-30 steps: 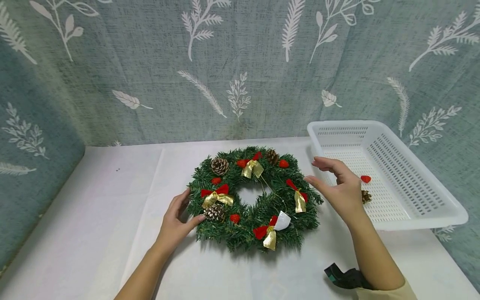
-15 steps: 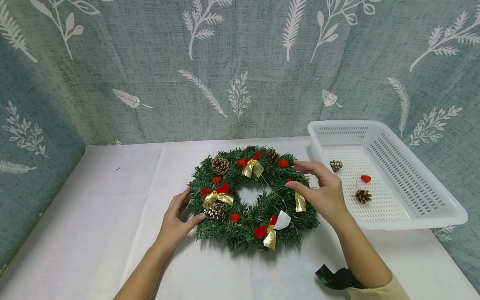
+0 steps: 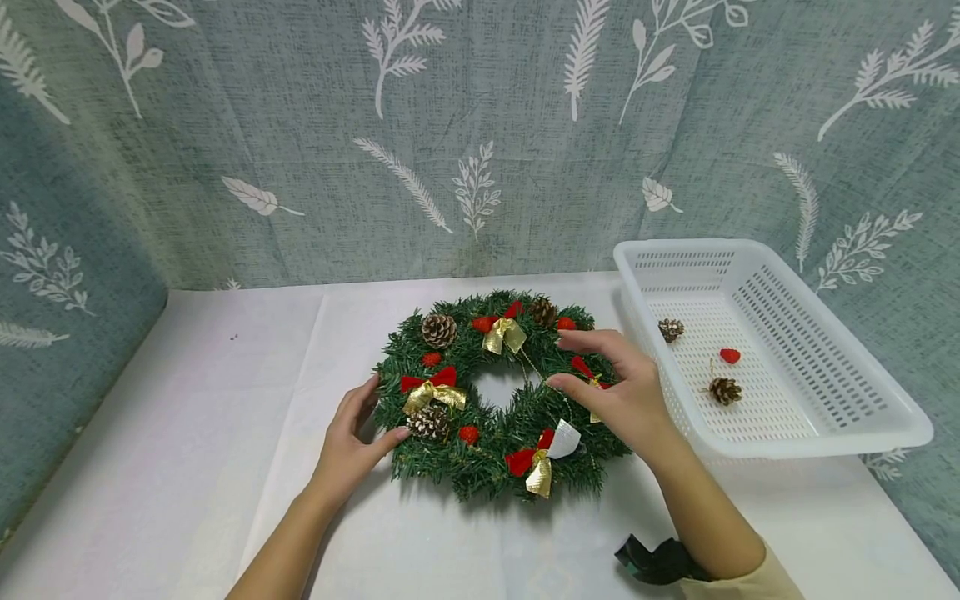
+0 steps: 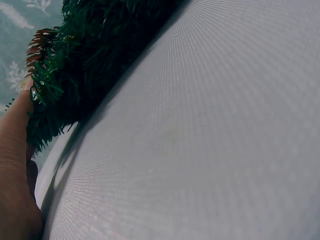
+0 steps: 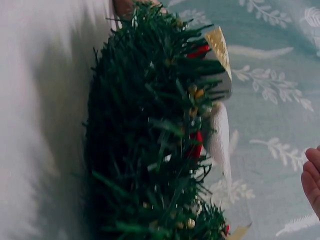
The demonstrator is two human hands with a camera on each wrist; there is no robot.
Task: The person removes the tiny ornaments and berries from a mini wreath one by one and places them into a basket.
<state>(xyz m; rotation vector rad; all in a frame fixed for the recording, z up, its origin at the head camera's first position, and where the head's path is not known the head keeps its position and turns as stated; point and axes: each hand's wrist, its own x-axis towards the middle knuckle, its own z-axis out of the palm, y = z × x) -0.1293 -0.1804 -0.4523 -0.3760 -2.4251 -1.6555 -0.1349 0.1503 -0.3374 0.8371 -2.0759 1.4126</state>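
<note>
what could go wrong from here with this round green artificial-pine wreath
The right hand appears to hover over the round green artificial-pine wreath, its thumb near a thin gold strand; it might snag that. Lowering the hand could flatten the red-and-gold ribbon bow beneath it. The left hand grips the wreath's left edge, thumb beside a white-tipped brown pine cone, so a shifting grip might loosen the cone.

Head: high and set back, facing forward and down over Christmas wreath (image 3: pixel 476 471), left hand (image 3: pixel 351 450) and right hand (image 3: pixel 628 396) | left wrist: low, close, canted across white tablecloth (image 4: pixel 200 130), wreath edge upper left | right wrist: low, very near, rolled sideways, wreath side-on | both wrist views share wreath, tablecloth and leaf-print fabric backdrop (image 5: pixel 275 120)
</note>
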